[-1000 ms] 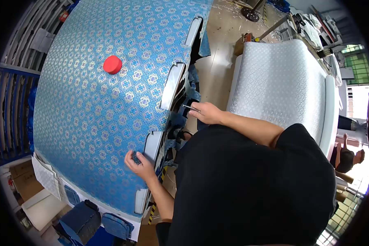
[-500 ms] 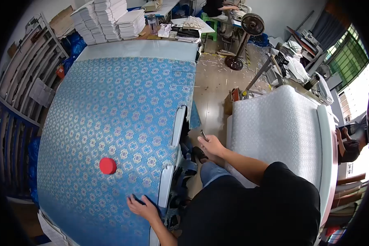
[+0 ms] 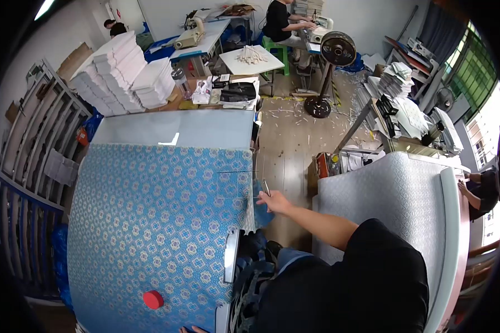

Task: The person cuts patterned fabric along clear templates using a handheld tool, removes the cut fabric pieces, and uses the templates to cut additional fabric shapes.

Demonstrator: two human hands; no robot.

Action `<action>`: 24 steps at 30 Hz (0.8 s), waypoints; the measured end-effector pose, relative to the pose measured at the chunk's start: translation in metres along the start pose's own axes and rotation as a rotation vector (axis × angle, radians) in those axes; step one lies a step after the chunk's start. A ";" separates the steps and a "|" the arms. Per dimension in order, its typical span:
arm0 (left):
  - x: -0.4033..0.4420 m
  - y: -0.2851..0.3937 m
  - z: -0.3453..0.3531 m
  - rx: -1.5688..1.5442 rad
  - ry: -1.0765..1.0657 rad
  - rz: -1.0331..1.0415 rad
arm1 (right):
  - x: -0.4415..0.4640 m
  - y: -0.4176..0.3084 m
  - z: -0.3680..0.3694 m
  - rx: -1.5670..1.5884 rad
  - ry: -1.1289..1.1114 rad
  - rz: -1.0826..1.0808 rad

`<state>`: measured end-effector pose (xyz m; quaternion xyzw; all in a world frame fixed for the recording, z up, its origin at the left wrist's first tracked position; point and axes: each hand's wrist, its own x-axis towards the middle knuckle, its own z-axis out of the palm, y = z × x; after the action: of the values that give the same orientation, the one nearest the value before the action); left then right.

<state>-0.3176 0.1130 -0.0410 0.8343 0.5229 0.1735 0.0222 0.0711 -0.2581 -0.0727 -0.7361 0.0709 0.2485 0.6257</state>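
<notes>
My right hand (image 3: 275, 202) is closed around a slim metal tool (image 3: 266, 187), its tip pointing up, beside the right edge of the blue patterned fabric (image 3: 150, 222). At the bottom edge of the view, only the fingers of my left hand (image 3: 193, 329) show, apart and resting on the fabric. A round red object (image 3: 153, 299) lies on the fabric, up and left of that hand. Thin dark lines cross the fabric near its upper right corner. A pale notched piece (image 3: 231, 256) sits at the fabric's right edge, above a second one (image 3: 222, 318).
White stacks (image 3: 114, 75) stand beyond the table's far end (image 3: 205, 126). A standing fan (image 3: 338, 50) and a seated person (image 3: 278, 25) are farther back. Silvery patterned material (image 3: 378, 194) lies at right, near another person (image 3: 483, 191).
The view has tilted up toward the room's far end. My right hand has moved forward along the table edge with the tool. My left hand now sits mostly below the view.
</notes>
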 end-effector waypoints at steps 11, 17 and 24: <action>-0.010 -0.010 -0.019 0.019 -0.163 -0.187 | 0.010 -0.024 0.038 0.161 0.054 0.025; 0.003 -0.110 -0.016 -0.109 -0.103 -0.228 | -0.005 -0.044 0.062 0.427 0.033 -0.042; 0.060 -0.057 0.012 -0.557 -0.006 -0.083 | -0.021 -0.016 0.093 0.464 -0.229 -0.132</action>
<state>-0.3398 0.1931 -0.0492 0.7744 0.4887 0.3068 0.2594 0.0342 -0.1706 -0.0573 -0.5429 0.0064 0.2658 0.7966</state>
